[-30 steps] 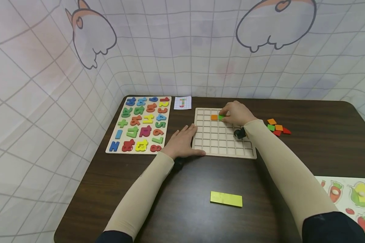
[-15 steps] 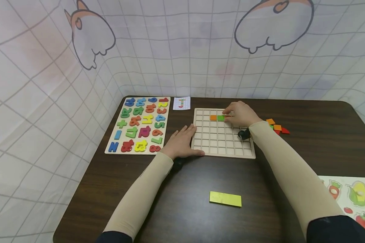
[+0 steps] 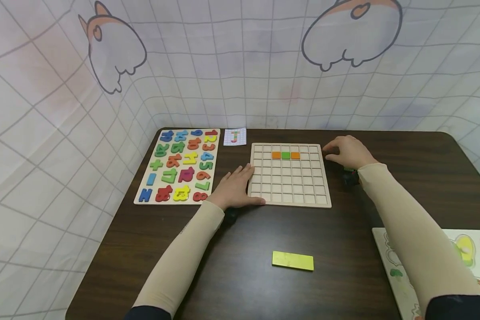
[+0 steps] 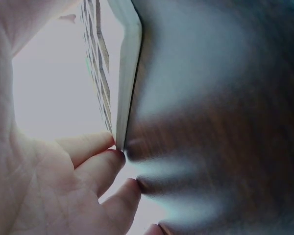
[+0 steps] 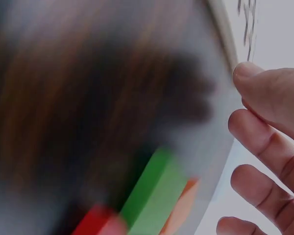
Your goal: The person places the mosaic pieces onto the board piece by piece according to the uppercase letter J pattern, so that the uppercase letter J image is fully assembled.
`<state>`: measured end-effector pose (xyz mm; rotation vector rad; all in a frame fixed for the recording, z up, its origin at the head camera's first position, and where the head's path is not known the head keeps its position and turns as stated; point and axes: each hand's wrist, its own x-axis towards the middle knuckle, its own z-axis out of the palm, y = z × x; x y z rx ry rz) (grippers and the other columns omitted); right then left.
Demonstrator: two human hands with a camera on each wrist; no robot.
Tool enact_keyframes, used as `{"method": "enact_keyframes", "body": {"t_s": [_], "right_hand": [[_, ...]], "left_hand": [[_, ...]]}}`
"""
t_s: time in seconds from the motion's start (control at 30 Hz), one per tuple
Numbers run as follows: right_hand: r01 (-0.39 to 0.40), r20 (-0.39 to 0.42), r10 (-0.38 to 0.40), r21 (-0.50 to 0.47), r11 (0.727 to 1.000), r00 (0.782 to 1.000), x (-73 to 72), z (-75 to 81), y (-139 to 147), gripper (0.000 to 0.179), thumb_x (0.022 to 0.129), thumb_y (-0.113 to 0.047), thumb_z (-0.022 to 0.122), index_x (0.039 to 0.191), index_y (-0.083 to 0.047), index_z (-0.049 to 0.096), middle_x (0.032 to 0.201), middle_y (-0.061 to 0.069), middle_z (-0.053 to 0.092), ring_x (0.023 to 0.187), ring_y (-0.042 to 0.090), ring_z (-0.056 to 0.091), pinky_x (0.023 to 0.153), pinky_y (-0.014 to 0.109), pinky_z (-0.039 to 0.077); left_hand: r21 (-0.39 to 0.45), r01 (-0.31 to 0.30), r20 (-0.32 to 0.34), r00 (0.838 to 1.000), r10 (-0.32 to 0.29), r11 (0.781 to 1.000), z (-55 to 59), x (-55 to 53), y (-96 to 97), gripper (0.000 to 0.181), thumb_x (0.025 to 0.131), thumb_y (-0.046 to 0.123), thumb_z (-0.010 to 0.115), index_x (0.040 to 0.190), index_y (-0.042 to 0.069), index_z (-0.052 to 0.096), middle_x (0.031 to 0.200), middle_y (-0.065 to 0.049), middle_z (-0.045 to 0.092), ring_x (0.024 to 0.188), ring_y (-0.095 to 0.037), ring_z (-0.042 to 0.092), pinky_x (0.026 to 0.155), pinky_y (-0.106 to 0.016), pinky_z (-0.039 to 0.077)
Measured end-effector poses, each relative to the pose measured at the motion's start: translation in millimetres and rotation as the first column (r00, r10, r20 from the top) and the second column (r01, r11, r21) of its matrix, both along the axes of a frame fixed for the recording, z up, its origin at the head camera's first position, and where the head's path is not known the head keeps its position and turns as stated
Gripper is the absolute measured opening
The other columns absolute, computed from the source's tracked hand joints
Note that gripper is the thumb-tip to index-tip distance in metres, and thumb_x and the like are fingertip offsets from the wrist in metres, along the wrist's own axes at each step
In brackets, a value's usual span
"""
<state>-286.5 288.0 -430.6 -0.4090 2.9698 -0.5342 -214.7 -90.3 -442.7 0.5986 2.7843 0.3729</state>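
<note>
A pale wooden grid board (image 3: pixel 288 184) lies on the table, with an orange tile (image 3: pixel 276 155), a green tile (image 3: pixel 286 155) and another orange tile (image 3: pixel 295 155) side by side near its far end. My left hand (image 3: pixel 234 189) is spread along the board's left edge, fingertips and thumb touching it. Off the board's right side hovers my right hand (image 3: pixel 350 152), fingers relaxed and nothing between them. The right wrist view has a green block (image 5: pixel 154 196), a red block (image 5: pixel 98 223) and an orange block (image 5: pixel 181 208) below the fingers. Hand and sleeve hide most of this pile from the head view.
Left of the grid stands a board of coloured numbers and signs (image 3: pixel 176 166). A small pattern card (image 3: pixel 234 137) lies behind. A yellow-green bar (image 3: pixel 293 261) sits in front, and a picture board (image 3: pixel 388 249) lies partly under the right forearm.
My right hand has left the second orange tile on the grid and moved right, off the board to the loose pieces. The left hand keeps its place.
</note>
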Motion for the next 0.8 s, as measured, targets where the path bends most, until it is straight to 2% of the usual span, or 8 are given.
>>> {"method": "enact_keyframes", "body": {"t_s": [0.07,0.3,0.63,0.8], "right_hand": [[0.002,0.002,-0.002,0.027,1.000,1.000,3.4,-0.7,9.8,0.037,0.099,-0.020,0.070,0.133,-0.006,0.070,0.142,0.027,0.060,0.136,0.051,0.046,0.114,0.068,0.035],[0.007,0.004,-0.008,0.070,0.998,1.000,13.5,-2.6,39.9,0.040,0.098,-0.019,0.071,0.135,-0.004,0.068,0.143,0.028,0.058,0.127,0.053,0.050,0.101,0.070,0.043],[0.026,0.029,-0.028,0.066,0.997,0.999,24.5,1.4,60.8,0.043,0.092,-0.012,0.071,0.133,0.000,0.069,0.137,0.029,0.062,0.123,0.048,0.057,0.105,0.069,0.045],[0.039,0.041,-0.041,0.054,0.998,0.998,27.6,2.8,62.3,0.040,0.093,-0.012,0.070,0.131,-0.001,0.070,0.137,0.028,0.062,0.122,0.047,0.057,0.104,0.068,0.046]], "left_hand": [[0.000,-0.002,0.002,1.000,0.002,1.000,0.1,0.2,0.2,0.115,0.083,0.072,0.072,0.168,0.015,0.020,0.176,-0.003,0.018,0.164,-0.028,0.018,0.132,-0.056,0.019],[0.003,-0.002,-0.003,1.000,0.002,1.000,-1.4,-0.8,0.8,0.115,0.082,0.072,0.073,0.168,0.015,0.020,0.176,-0.003,0.019,0.164,-0.028,0.018,0.132,-0.056,0.019],[0.005,-0.001,0.006,1.000,0.001,1.000,1.6,-0.1,0.8,0.115,0.082,0.072,0.073,0.168,0.015,0.020,0.176,-0.003,0.019,0.164,-0.028,0.018,0.132,-0.056,0.019],[0.000,0.002,0.004,1.000,-0.002,1.000,0.6,0.4,1.2,0.115,0.082,0.072,0.073,0.168,0.015,0.020,0.176,-0.003,0.018,0.164,-0.028,0.018,0.132,-0.055,0.019]]}}
